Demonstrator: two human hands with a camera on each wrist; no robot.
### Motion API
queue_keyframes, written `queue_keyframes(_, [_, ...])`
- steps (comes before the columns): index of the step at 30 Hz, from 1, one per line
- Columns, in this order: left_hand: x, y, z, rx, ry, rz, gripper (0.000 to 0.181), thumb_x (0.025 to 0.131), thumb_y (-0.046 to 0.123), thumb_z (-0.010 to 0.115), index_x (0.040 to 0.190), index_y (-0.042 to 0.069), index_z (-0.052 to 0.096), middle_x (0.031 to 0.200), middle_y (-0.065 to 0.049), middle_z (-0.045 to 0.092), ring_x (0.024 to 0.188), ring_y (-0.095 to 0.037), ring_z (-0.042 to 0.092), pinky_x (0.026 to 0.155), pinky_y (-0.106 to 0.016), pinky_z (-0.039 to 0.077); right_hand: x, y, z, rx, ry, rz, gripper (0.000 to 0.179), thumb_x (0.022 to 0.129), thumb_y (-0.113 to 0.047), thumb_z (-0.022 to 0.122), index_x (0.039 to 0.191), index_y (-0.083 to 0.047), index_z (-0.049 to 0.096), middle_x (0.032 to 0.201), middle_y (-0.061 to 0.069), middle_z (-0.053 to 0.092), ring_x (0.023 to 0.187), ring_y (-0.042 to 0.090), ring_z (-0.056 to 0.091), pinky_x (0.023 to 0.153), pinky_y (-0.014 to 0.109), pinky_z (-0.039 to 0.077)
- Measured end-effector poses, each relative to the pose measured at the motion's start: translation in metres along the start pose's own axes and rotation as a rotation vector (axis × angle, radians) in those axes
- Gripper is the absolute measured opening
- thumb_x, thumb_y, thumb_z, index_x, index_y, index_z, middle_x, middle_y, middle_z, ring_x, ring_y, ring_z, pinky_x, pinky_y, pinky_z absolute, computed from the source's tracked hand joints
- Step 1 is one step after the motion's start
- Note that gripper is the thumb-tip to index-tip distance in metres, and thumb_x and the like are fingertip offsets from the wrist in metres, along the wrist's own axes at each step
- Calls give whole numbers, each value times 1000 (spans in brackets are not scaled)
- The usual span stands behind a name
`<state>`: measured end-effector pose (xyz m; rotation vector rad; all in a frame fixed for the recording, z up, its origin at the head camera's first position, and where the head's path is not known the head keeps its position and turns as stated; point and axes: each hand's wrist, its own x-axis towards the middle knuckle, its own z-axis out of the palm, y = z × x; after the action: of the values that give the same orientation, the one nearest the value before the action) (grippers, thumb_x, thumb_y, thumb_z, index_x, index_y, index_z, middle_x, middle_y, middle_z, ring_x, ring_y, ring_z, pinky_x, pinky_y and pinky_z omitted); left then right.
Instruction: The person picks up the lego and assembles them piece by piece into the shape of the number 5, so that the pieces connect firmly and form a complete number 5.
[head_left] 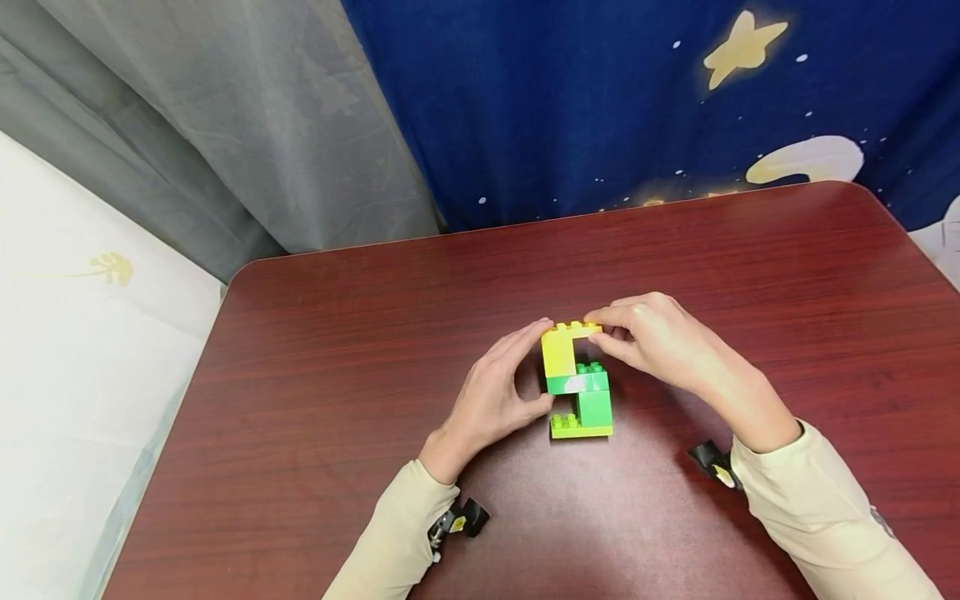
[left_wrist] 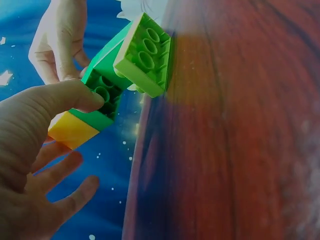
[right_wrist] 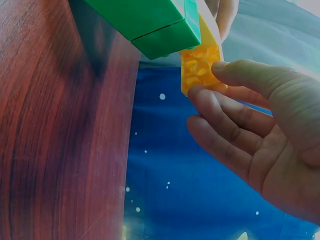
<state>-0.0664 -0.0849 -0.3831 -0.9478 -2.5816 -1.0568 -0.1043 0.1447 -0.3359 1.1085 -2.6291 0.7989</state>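
Toy building bricks are stacked in a zigzag: a lime brick [head_left: 592, 432] at the bottom, a tall green brick [head_left: 595, 408], a flatter green brick [head_left: 561, 386], a yellow block [head_left: 558, 358] and a thin yellow brick [head_left: 573, 330] on top. My left hand [head_left: 491, 396] grips the stack from the left, its thumb [left_wrist: 75, 95] under the flatter green brick. With thumb and fingertips, my right hand [head_left: 663, 346] pinches the overhanging end of the top yellow brick. The lime brick's hollow underside [left_wrist: 147, 55] shows in the left wrist view, raised off the table.
A dark red wooden table [head_left: 337, 358] lies beneath both hands. Behind it hang a grey curtain [head_left: 247, 108] and a blue one [head_left: 540, 108] with stars. White cloth [head_left: 82, 375] covers the left side. Small black wrist cameras [head_left: 474, 517] sit by both sleeves.
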Motion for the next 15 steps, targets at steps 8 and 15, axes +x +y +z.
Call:
queue_keyframes(8, [-1,0,0,11,1,14,77,66,13,76,137,6,45,132,-4,51,122,-12,45,99,-27,35,-1,-1,-1,8,-33,16,15,80,-8,71,94,-4,72,84,3,68,62,10,55,59,30,47])
queue_keyframes(15, [-1,0,0,19,-30,1,77,66,14,77,136,6,45,132,-4,51,122,-13,45,99,-27,35,0,1,0,-4,-57,20,13,80,-7,70,92,-2,72,83,5,69,62,12,56,58,30,47])
